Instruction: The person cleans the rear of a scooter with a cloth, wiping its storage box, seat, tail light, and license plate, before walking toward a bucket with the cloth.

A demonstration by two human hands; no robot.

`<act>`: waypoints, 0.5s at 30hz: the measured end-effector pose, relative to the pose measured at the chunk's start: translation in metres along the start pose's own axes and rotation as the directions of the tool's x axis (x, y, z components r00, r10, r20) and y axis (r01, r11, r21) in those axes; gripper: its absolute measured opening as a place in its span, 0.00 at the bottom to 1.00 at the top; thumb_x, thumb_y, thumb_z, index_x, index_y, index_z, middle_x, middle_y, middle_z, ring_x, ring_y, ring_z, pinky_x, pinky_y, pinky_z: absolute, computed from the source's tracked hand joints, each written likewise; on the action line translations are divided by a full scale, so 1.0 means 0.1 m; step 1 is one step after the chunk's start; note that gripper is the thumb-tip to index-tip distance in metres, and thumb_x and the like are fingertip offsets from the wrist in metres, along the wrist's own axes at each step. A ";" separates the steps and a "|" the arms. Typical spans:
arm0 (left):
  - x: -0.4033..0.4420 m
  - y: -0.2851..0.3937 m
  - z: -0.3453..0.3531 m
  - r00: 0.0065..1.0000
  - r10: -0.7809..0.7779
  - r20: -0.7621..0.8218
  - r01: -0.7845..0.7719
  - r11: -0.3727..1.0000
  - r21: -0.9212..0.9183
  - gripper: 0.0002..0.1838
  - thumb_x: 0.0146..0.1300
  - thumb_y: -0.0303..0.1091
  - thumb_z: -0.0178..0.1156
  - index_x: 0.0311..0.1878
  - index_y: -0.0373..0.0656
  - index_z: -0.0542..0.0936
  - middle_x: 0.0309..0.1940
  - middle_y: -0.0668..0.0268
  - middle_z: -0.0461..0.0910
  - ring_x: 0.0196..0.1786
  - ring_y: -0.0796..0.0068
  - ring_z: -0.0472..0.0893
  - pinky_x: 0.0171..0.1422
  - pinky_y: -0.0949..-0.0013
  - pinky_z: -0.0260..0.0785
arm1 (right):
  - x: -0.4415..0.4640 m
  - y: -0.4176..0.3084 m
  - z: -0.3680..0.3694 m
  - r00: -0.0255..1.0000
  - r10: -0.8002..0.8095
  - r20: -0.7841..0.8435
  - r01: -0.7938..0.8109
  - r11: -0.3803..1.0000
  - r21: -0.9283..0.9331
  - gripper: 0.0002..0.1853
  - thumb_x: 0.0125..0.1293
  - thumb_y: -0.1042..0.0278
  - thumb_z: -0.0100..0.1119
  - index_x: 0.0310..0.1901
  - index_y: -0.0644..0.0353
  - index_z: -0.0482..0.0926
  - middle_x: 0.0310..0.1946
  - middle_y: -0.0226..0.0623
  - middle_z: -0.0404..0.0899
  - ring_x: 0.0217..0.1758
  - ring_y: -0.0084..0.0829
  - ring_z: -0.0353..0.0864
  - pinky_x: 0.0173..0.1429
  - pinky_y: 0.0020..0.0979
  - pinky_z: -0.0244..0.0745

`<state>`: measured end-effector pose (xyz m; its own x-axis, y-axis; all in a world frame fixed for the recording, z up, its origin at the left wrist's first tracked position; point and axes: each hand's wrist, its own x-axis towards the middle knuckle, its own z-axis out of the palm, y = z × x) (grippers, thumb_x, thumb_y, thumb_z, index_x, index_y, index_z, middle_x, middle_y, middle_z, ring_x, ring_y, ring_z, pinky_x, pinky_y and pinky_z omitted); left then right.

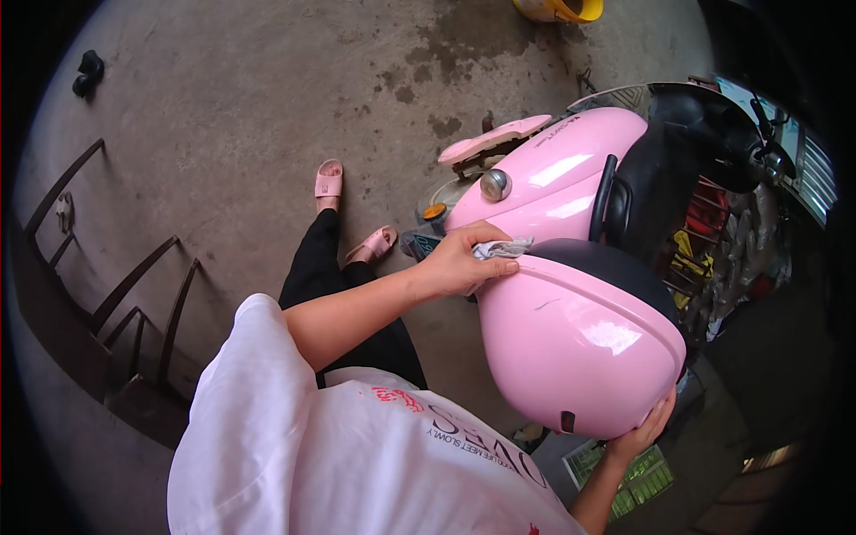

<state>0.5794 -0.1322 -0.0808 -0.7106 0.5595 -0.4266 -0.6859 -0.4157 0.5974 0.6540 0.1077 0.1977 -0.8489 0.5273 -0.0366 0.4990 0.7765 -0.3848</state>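
My left hand (473, 257) is closed on a crumpled whitish cloth (503, 249), pressed against the upper left edge of a pink helmet (580, 348). The helmet has a glossy rounded shell, a raised pink rim and a black part (606, 260) beyond that rim. A small dark slot (567, 420) and a thin grey mark show on the shell. My right hand (649, 430) grips the helmet's lower right side, its fingers partly hidden behind it. Just beyond the helmet stands a pink scooter (553, 169) with a black seat (655, 183).
A dark chair-like frame (107, 303) lies along the left. A yellow bucket (559, 9) stands at the top, near wet patches on the concrete floor (223, 134). Wrapped goods (749, 241) are stacked on the right. My feet wear pink slides (328, 183).
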 end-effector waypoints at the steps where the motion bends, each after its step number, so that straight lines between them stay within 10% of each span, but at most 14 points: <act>1: 0.00 0.04 0.00 1.000 -0.001 0.000 0.001 1.000 -0.001 0.20 0.54 0.39 0.71 0.46 0.38 0.79 0.41 0.68 0.76 0.43 0.80 0.75 0.48 0.76 0.68 | 0.00 0.00 0.00 1.000 0.000 -0.002 0.000 1.000 -0.002 0.25 0.74 0.58 0.35 0.60 0.72 0.64 0.58 0.44 0.67 0.59 0.34 0.69 0.63 0.34 0.61; 3: 0.00 0.14 0.00 0.971 -0.225 0.076 0.235 0.953 -0.192 0.14 0.57 0.35 0.68 0.45 0.42 0.79 0.35 0.74 0.76 0.36 0.85 0.74 0.43 0.79 0.67 | 0.00 0.00 -0.01 1.000 0.002 -0.002 -0.002 1.000 -0.005 0.25 0.74 0.58 0.35 0.60 0.72 0.64 0.58 0.44 0.67 0.59 0.34 0.68 0.63 0.34 0.61; 15: 0.16 0.11 -0.09 0.930 -0.309 0.200 0.362 0.865 -0.347 0.14 0.54 0.24 0.67 0.45 0.36 0.79 0.37 0.66 0.81 0.38 0.82 0.80 0.44 0.78 0.73 | 0.00 -0.03 0.00 1.000 0.011 0.012 -0.010 1.000 -0.023 0.25 0.73 0.58 0.34 0.60 0.72 0.65 0.57 0.45 0.68 0.59 0.35 0.69 0.63 0.34 0.61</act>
<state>0.5591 -0.1339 -0.0871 -0.4176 0.7918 -0.4457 -0.9051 -0.4058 0.1271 0.6525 0.1055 0.1989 -0.8455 0.5314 -0.0520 0.5117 0.7787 -0.3630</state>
